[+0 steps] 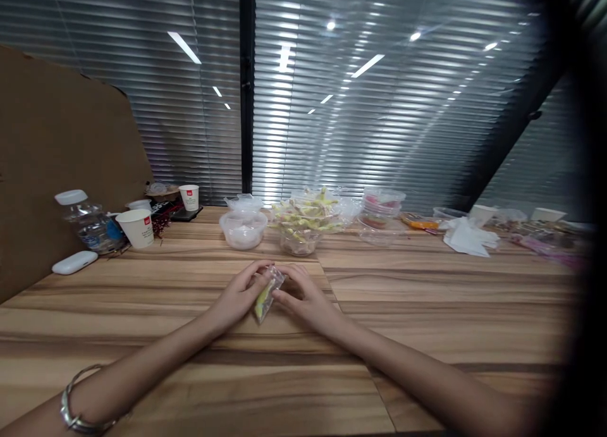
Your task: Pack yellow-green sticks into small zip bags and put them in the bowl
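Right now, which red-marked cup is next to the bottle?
The front white cup, beside the bottle; the other cup stands farther back and right.

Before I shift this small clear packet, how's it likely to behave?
The clear packet probably flexes, since it looks thin and wrinkled. It's likely light, being smaller than your right hand. Its shiny surface may feel slippery.

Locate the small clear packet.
In the head view, the packet is below centre, slightly left, between the left hand and right hand, nearer than the heaped bowl.
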A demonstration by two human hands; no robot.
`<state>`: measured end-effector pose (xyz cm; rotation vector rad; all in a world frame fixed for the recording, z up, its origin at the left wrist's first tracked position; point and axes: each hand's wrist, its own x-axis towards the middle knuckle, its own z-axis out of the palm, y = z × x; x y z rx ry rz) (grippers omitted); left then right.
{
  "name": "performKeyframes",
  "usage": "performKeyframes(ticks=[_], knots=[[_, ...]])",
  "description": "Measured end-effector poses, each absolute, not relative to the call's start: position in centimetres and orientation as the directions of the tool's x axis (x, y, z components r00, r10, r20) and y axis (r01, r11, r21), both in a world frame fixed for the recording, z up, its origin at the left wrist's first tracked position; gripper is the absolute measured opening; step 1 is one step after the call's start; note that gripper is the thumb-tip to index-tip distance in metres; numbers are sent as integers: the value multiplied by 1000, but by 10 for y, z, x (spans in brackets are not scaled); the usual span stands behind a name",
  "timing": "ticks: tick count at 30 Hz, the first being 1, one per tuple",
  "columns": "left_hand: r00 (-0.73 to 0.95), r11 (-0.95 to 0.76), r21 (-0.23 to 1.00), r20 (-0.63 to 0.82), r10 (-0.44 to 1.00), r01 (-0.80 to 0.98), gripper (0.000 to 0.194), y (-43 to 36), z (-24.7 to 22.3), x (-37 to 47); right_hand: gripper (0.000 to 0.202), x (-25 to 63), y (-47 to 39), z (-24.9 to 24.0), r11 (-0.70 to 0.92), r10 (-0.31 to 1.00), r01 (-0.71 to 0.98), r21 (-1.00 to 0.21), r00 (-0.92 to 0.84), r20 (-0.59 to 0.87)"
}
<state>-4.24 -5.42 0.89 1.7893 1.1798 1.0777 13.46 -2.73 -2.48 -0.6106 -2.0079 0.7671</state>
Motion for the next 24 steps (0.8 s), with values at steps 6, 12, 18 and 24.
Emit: performKeyframes(ticks=[6,12,18,24], knots=[[296,-235,944,161,941,231,46,-56,12,-42,41,137,-25,-23,573,736,19,-820,-451,504],[338,-168,971,103,936,168,39,-53,7,-43,36,138,-27,-19,497,757,-56,-866,-459,465],[342,-150,973,84,936,174,38,-49,2,-44,34,138,-23,-26,465,766,-58,-883,-474,435],[318,-164,964,92,944,208,37,-47,-2,-46,30,139,-20,-29,466,759,-46,-883,-493,426]])
